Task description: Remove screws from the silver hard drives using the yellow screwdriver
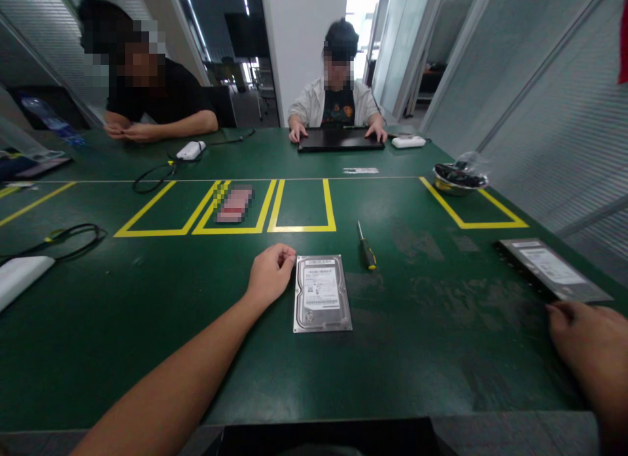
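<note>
A silver hard drive with a white label lies flat on the green table in front of me. Beside its far left corner rests my left hand, fingers curled and pressed together; anything inside them is hidden. Over at the right, a second hard drive lies turned at an angle, with a dark side edge showing. My right hand is closed at the near edge of that drive, fingertips bunched by its corner. Whether they grip it I cannot tell. Between the drives, a black-and-yellow screwdriver points away from me.
Yellow tape outlines mark the table; a blurred pink item lies in one. A bowl of dark parts stands far right. White power strips and cables lie left. Across sit two people, one holding a flat black panel.
</note>
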`<act>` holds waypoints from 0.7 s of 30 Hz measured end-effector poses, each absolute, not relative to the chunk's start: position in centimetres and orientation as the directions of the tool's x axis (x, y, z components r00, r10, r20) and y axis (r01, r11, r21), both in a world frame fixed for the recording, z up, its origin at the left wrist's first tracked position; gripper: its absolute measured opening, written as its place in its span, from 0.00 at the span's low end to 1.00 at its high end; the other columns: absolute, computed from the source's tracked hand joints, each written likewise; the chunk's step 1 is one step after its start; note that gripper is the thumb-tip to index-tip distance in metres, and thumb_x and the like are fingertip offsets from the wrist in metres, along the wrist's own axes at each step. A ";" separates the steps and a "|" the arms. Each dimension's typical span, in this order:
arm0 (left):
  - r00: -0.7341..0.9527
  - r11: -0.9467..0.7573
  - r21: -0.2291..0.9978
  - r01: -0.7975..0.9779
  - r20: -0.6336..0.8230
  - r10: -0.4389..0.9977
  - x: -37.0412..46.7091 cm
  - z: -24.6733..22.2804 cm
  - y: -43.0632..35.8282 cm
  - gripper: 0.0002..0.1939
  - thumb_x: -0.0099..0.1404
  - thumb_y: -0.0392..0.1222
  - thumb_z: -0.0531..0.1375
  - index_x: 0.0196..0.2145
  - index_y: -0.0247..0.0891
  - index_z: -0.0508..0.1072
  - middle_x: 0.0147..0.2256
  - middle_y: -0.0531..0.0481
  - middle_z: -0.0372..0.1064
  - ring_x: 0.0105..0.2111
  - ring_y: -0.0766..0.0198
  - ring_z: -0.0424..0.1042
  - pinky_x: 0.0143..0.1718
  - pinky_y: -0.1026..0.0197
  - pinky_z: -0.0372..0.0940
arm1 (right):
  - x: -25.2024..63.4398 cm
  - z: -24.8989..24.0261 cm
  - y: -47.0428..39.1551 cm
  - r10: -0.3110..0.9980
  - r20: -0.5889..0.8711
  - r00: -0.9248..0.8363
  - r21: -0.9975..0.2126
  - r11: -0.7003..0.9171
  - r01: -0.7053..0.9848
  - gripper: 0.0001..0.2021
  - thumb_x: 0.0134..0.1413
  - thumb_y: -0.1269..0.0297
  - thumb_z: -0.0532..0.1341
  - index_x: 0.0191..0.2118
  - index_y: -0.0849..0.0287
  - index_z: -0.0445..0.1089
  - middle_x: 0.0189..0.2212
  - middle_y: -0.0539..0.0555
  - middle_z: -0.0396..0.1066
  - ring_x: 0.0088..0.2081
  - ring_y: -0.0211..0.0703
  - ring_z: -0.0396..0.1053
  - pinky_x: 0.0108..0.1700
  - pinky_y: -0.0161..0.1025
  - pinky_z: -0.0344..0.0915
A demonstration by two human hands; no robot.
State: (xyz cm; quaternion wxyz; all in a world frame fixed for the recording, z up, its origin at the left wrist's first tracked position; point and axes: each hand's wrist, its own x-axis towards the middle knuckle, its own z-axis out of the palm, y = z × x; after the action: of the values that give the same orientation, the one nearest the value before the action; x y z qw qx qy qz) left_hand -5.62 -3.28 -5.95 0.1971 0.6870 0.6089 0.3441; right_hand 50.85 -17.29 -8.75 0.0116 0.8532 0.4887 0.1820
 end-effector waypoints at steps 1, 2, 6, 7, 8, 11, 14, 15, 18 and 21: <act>0.024 -0.184 0.687 0.703 0.235 0.972 -5.6 -6.0 -3.3 0.06 0.62 0.39 0.57 0.34 0.40 0.74 0.31 0.52 0.74 0.31 0.64 0.71 0.35 0.61 0.64 | 50.7 -8.6 -17.2 0.836 0.277 0.473 0.197 -0.531 0.824 0.26 0.65 0.49 0.42 0.38 0.57 0.73 0.35 0.64 0.71 0.36 0.57 0.69 0.30 0.45 0.62; 0.027 -0.188 0.685 0.704 0.239 0.971 -5.6 -6.0 -3.3 0.06 0.62 0.39 0.57 0.34 0.40 0.74 0.31 0.52 0.74 0.31 0.64 0.71 0.35 0.61 0.64 | 50.6 -8.4 -17.1 0.833 0.255 0.491 0.186 -0.541 0.821 0.26 0.65 0.49 0.42 0.37 0.57 0.73 0.35 0.64 0.71 0.36 0.57 0.69 0.30 0.45 0.62; 0.029 -0.192 0.681 0.707 0.244 0.969 -5.6 -6.1 -3.3 0.06 0.63 0.39 0.57 0.34 0.40 0.74 0.31 0.52 0.74 0.31 0.63 0.71 0.35 0.60 0.64 | 50.3 -8.1 -16.8 0.825 0.216 0.522 0.172 -0.559 0.811 0.25 0.64 0.49 0.42 0.38 0.57 0.72 0.35 0.64 0.71 0.37 0.58 0.70 0.31 0.46 0.63; 0.029 -0.192 0.680 0.708 0.243 0.970 -5.6 -6.1 -3.3 0.06 0.63 0.39 0.57 0.34 0.40 0.74 0.31 0.52 0.74 0.31 0.63 0.71 0.35 0.60 0.64 | 50.3 -8.2 -16.7 0.830 0.213 0.516 0.176 -0.552 0.815 0.25 0.65 0.49 0.42 0.37 0.57 0.72 0.35 0.63 0.71 0.37 0.57 0.70 0.33 0.46 0.64; 0.029 -0.191 0.680 0.708 0.242 0.970 -5.6 -6.1 -3.3 0.06 0.63 0.39 0.57 0.34 0.40 0.74 0.31 0.52 0.74 0.31 0.63 0.71 0.35 0.60 0.64 | 50.3 -8.2 -16.7 0.838 0.209 0.504 0.181 -0.540 0.822 0.25 0.65 0.50 0.42 0.37 0.58 0.71 0.35 0.63 0.71 0.38 0.57 0.70 0.34 0.46 0.64; 0.031 -0.194 0.678 0.709 0.244 0.969 -5.6 -6.1 -3.3 0.06 0.63 0.39 0.57 0.34 0.40 0.75 0.32 0.52 0.74 0.31 0.64 0.71 0.35 0.60 0.64 | 50.5 -8.3 -16.7 0.858 0.183 0.480 0.194 -0.510 0.838 0.24 0.65 0.53 0.41 0.36 0.59 0.70 0.33 0.63 0.70 0.38 0.56 0.71 0.39 0.45 0.65; 0.033 -0.195 0.678 0.709 0.245 0.969 -5.6 -6.1 -3.3 0.06 0.63 0.39 0.57 0.34 0.40 0.74 0.32 0.52 0.74 0.31 0.64 0.71 0.36 0.60 0.64 | 51.1 -8.5 -16.7 0.861 0.157 0.484 0.206 -0.508 0.837 0.23 0.65 0.52 0.41 0.38 0.59 0.70 0.33 0.63 0.70 0.35 0.56 0.71 0.36 0.45 0.65; 0.033 -0.196 0.678 0.708 0.246 0.969 -5.6 -6.1 -3.3 0.06 0.63 0.39 0.57 0.34 0.40 0.74 0.32 0.52 0.74 0.31 0.64 0.71 0.36 0.61 0.64 | 51.4 -8.6 -16.7 0.863 0.155 0.482 0.211 -0.505 0.837 0.24 0.65 0.51 0.42 0.40 0.58 0.71 0.33 0.63 0.70 0.34 0.56 0.70 0.34 0.45 0.65; 0.027 -0.196 0.683 0.704 0.250 0.968 -5.6 -6.0 -3.4 0.06 0.63 0.39 0.57 0.34 0.39 0.74 0.32 0.52 0.74 0.31 0.64 0.71 0.36 0.61 0.65 | 52.6 -9.0 -16.6 0.890 0.129 0.437 0.216 -0.456 0.864 0.23 0.64 0.51 0.43 0.46 0.56 0.71 0.37 0.65 0.71 0.33 0.57 0.71 0.32 0.45 0.64; 0.016 -0.193 0.691 0.696 0.253 0.967 -5.6 -5.9 -3.5 0.06 0.63 0.39 0.57 0.34 0.39 0.74 0.32 0.51 0.74 0.31 0.63 0.71 0.36 0.61 0.65 | 53.3 -9.2 -16.5 0.914 0.124 0.387 0.192 -0.405 0.894 0.20 0.63 0.52 0.46 0.44 0.54 0.72 0.37 0.64 0.73 0.35 0.58 0.72 0.33 0.47 0.65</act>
State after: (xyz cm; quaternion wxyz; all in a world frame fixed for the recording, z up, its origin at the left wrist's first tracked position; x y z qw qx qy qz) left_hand -5.55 -3.46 -5.90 0.1917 0.6867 0.6057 0.3534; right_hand 53.30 -16.52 -9.25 0.0467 0.8314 0.5436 0.1053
